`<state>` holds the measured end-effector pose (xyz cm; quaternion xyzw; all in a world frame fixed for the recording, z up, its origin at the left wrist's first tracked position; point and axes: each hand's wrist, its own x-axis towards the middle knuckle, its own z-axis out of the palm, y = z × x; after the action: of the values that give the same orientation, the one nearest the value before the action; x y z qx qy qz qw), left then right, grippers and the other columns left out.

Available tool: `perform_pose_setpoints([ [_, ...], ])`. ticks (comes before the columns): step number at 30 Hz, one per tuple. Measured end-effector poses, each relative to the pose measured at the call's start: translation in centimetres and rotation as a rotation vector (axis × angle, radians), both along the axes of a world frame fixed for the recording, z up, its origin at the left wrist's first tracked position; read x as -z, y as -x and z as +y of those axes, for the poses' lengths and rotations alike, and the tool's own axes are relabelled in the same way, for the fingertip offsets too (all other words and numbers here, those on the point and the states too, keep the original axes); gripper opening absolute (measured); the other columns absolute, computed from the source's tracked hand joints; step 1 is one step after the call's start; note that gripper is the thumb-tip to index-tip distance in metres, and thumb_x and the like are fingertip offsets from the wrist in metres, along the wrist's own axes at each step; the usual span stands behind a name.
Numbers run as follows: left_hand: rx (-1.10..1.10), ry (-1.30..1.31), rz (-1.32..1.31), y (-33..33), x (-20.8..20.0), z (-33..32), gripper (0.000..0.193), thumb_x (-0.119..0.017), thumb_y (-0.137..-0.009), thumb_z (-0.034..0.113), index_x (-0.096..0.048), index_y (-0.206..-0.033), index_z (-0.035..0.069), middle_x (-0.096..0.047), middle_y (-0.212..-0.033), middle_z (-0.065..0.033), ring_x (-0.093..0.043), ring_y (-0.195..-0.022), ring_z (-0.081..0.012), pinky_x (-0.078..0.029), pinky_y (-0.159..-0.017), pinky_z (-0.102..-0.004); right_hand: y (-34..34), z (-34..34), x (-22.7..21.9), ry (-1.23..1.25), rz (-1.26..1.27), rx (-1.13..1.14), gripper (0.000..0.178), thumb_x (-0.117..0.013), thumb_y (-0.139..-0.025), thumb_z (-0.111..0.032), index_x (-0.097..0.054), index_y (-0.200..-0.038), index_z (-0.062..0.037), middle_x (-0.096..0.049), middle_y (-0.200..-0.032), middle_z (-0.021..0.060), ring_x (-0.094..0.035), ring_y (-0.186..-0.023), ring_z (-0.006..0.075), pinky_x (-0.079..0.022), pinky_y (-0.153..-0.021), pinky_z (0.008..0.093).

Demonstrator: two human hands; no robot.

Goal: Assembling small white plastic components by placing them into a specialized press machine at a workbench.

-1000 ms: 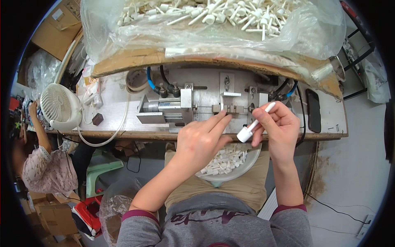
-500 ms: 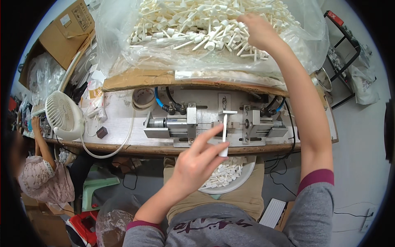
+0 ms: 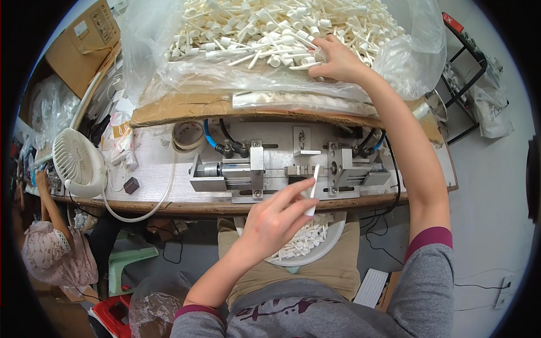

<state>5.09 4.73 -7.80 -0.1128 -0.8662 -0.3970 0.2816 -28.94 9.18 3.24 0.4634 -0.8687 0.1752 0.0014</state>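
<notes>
My left hand [image 3: 273, 219] pinches a white plastic stick [image 3: 314, 191] between its fingers, tilted upright just in front of the metal fixture. That fixture [image 3: 301, 170] sits mid-bench between two pneumatic cylinder units, the left cylinder [image 3: 225, 172] and the right cylinder [image 3: 360, 166]. My right hand [image 3: 341, 62] is at the near edge of a big heap of white sticks with cup-shaped heads [image 3: 270, 31]. Its thumb and fingers are apart around some of the pieces, and no firm grip shows.
Clear plastic sheeting [image 3: 406, 62] and a cardboard edge [image 3: 186, 110] border the heap. A white basin [image 3: 332, 239] of white pieces rests on my lap, under the bench edge. To the left stand a white fan [image 3: 79, 163] and a tape roll [image 3: 189, 135]; another person [image 3: 56, 248] sits there.
My right hand has come down and nearer over the heap, its fingers spreading among the pieces. The stick in my left hand has tilted and sits slightly further right, away from the small upper bracket.
</notes>
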Motion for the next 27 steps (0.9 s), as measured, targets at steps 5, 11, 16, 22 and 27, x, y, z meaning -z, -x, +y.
perform_pose_setpoints([
  [5,-0.133,0.055,0.049,1.0,0.7,0.6,0.034,-0.083,-0.074,0.008,-0.073,-0.106,0.003,-0.064,-0.135,-0.0108,-0.066,-0.101,-0.0266,-0.057,-0.080,-0.0375,-3.6,1.9,-0.6,-0.005,0.151,-0.014,0.083,-0.081,-0.078,-0.045,-0.054,-0.147,-0.0064,-0.059,-0.135,0.0247,-0.060,-0.124,0.0387,-0.053,-0.099,0.0444],
  [11,-0.235,0.278,0.002,1.1,1.8,1.5,0.033,-0.084,-0.074,0.008,-0.074,-0.105,0.001,-0.069,-0.131,-0.0136,-0.070,-0.090,-0.0240,-0.057,-0.076,-0.0335,-6.6,5.0,0.7,0.228,0.320,-0.126,0.033,-0.074,-0.094,-0.029,-0.073,-0.123,-0.0145,-0.072,-0.113,0.0078,-0.067,-0.082,0.0252,-0.056,-0.078,0.0356],
  [16,-0.235,0.398,-0.032,1.7,1.7,1.8,0.029,-0.083,-0.075,0.010,-0.073,-0.102,0.002,-0.070,-0.129,-0.0155,-0.072,-0.077,-0.0225,-0.055,-0.071,-0.0329,-7.3,5.9,1.3,0.311,0.516,-0.144,0.022,-0.077,-0.090,-0.030,-0.077,-0.103,-0.0125,-0.068,-0.105,0.0036,-0.064,-0.091,0.0208,-0.053,-0.080,0.0359],
  [22,-0.259,0.523,-0.081,1.8,0.7,1.4,0.028,-0.082,-0.076,0.011,-0.074,-0.101,0.002,-0.072,-0.125,-0.0146,-0.070,-0.072,-0.0198,-0.053,-0.066,-0.0315,-6.9,4.9,0.8,0.348,0.390,-0.233,0.024,-0.076,-0.090,-0.033,-0.075,-0.102,-0.0125,-0.065,-0.099,0.0011,-0.061,-0.091,0.0189,-0.049,-0.076,0.0338],
  [27,-0.234,0.544,-0.085,2.1,0.6,1.0,0.027,-0.082,-0.076,0.011,-0.074,-0.101,0.003,-0.073,-0.124,-0.0134,-0.069,-0.069,-0.0187,-0.051,-0.063,-0.0309,-7.3,3.9,0.6,0.243,0.226,-0.270,0.023,-0.079,-0.088,-0.018,-0.073,-0.104,-0.0027,-0.066,-0.100,0.0112,-0.063,-0.093,0.0243,-0.050,-0.080,0.0346],
])
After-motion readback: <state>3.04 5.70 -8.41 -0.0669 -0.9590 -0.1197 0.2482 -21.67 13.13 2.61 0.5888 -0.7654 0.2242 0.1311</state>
